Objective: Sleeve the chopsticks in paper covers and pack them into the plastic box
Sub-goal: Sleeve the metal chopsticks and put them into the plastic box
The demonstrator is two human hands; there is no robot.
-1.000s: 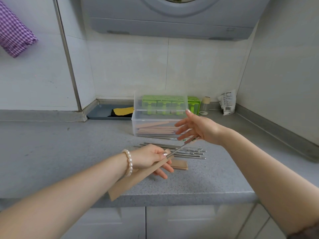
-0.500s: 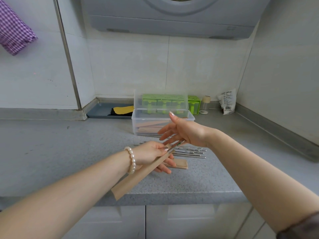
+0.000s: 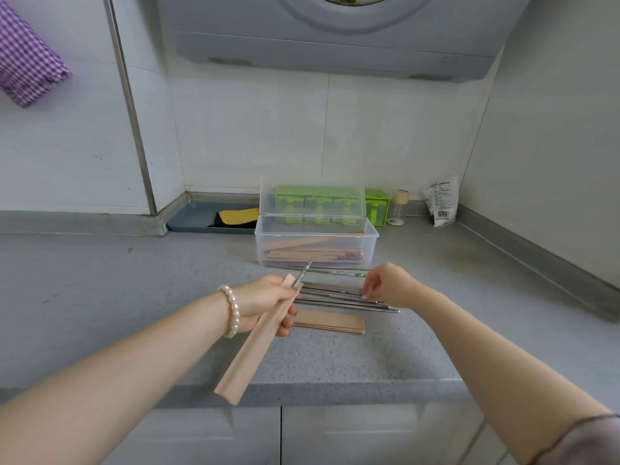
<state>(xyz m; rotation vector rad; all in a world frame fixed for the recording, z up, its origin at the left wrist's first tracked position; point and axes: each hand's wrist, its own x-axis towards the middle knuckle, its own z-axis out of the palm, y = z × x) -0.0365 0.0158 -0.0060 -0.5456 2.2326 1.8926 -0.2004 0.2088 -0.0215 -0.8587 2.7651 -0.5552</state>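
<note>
My left hand [image 3: 265, 302] grips a long tan paper cover [image 3: 255, 347] that slants down toward the counter's front edge. A metal chopstick [image 3: 303, 273] pokes out of its top end. My right hand [image 3: 389, 285] rests on the right ends of several loose metal chopsticks [image 3: 335, 293] lying on the counter, fingers pinched there; whether it holds one I cannot tell. A small stack of flat paper covers [image 3: 330, 322] lies in front of them. Behind stands the clear plastic box [image 3: 367, 245], lid up, with several sleeved chopsticks inside.
A green container [image 3: 377, 206], a small jar [image 3: 399, 208] and a white packet [image 3: 443, 204] stand along the back wall. A grey tray [image 3: 191, 219] with yellow and black cloth sits at back left. The counter's front edge [image 3: 318, 387] runs below my hands.
The chopstick has slid deep into the paper cover in my left hand. My right hand let go of it and moved right and down onto the loose chopsticks.
</note>
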